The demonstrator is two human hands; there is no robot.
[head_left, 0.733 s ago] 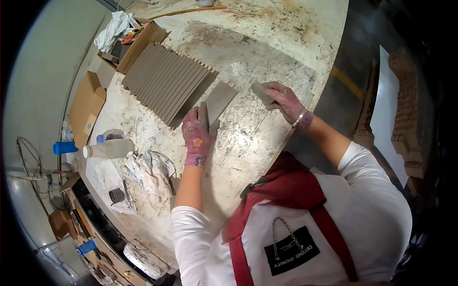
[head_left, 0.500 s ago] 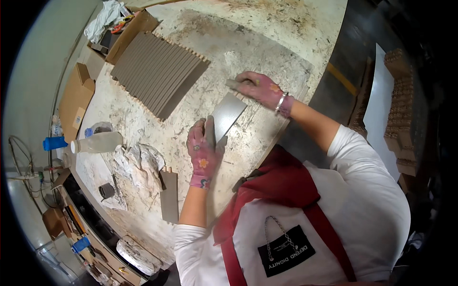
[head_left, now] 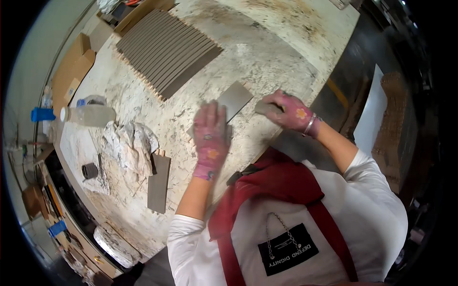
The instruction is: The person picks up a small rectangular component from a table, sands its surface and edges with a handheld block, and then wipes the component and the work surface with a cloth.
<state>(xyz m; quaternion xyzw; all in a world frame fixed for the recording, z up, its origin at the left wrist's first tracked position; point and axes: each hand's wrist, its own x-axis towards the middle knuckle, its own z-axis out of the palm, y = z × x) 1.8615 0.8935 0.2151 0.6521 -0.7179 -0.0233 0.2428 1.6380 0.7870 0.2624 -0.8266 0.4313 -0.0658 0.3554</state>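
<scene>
A short grey board (head_left: 235, 99) lies slantwise on the worktable, with small wooden pegs just visible at its far end. My left hand (head_left: 210, 136), in a pink flowered glove with grey fingers, rests over the board's near left end, fingers stretched out. Off the board's right side, my right hand (head_left: 290, 112) is raised near the table edge, its gloved fingers drawn together. Whether anything small is pinched there I cannot make out. Another grey board (head_left: 159, 183) with pegs at its ends lies left of my left forearm.
Several pegged grey boards (head_left: 167, 50) stand packed in a row at the far left. A cardboard box (head_left: 143, 15) is behind them. Crumpled white cloth (head_left: 130, 148), a cloudy plastic bottle (head_left: 90, 116) and a dark roll (head_left: 89, 170) lie on the left of the worktable (head_left: 267, 62).
My right hand has moved off the board's far end, rightward and nearer to me. My left hand has shifted a little and now lies flatter over the board. The view has also shifted.
</scene>
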